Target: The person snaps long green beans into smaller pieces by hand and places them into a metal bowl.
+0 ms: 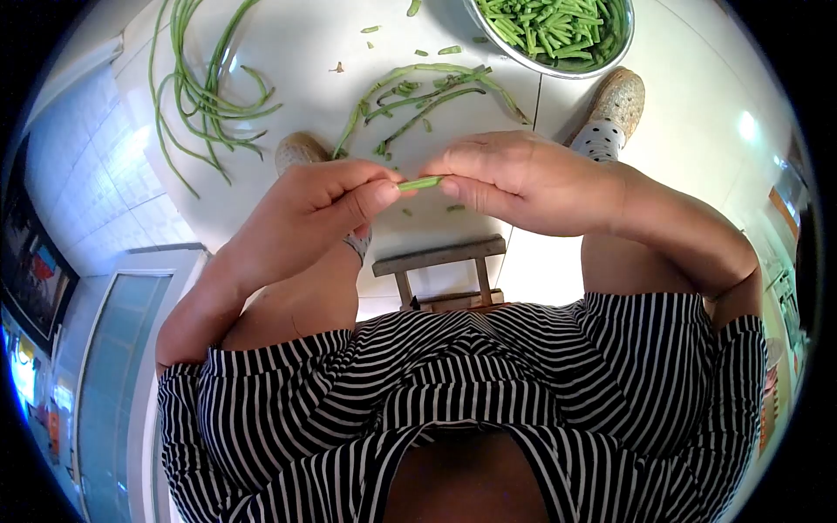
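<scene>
A short piece of green long bean [419,184] is pinched at both ends between my hands, above the floor in front of me. My left hand [316,207] has its thumb and forefinger closed on one end. My right hand [523,179] grips the other end the same way, its other fingers bent behind. Past my hands, on the tiles, lie several discarded long beans [432,109], some dark and withered, with small broken bits around them. A metal bowl [624,54] at the top right holds many cut bean pieces [549,26].
A bundle of whole long beans [205,96] is spread on the tiled floor at the upper left. My shoes [617,98] stand on either side of the scraps. Between my legs is a low wooden stool [440,256]. A glass-paned door [122,349] is at the left.
</scene>
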Demonstrator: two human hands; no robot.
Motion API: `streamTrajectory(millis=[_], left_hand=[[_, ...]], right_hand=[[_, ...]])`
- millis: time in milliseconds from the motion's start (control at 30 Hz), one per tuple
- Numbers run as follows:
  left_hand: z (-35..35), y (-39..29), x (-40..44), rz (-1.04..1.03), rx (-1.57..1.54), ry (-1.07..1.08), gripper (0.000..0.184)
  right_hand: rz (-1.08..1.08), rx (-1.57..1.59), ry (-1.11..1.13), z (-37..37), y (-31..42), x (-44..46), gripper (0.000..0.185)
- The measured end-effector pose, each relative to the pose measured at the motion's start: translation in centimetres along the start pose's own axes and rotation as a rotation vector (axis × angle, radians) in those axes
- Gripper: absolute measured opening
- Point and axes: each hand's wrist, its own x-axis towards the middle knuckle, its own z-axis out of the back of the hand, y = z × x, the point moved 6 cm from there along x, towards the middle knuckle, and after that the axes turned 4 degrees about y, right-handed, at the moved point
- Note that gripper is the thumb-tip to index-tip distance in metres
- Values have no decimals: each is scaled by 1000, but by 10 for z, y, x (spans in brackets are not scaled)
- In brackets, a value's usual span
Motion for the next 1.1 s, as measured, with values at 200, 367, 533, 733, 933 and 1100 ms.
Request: streamTrajectory(millis=[200,367,533,733,933,1100], left_hand=[[20,15,-5,9,117,-106,31],[16,27,-6,18,24,-128,28],[15,26,-7,57,-24,-127,27],[11,15,-3,14,0,-86,28],[6,18,0,38,21,-64,29],[6,16,-1,4,66,-24,30]], right_hand=[[-81,-95,-179,22,-20,-11,16],[-389,262,-490,61,-63,-31,27],[-250,1155,-441,79,-75,-33,35],[-208,714,-93,4,-38,-1,36],[-218,311,95,-3,-20,-6,25],[-390,250,-236,22,-35,-16,19]])
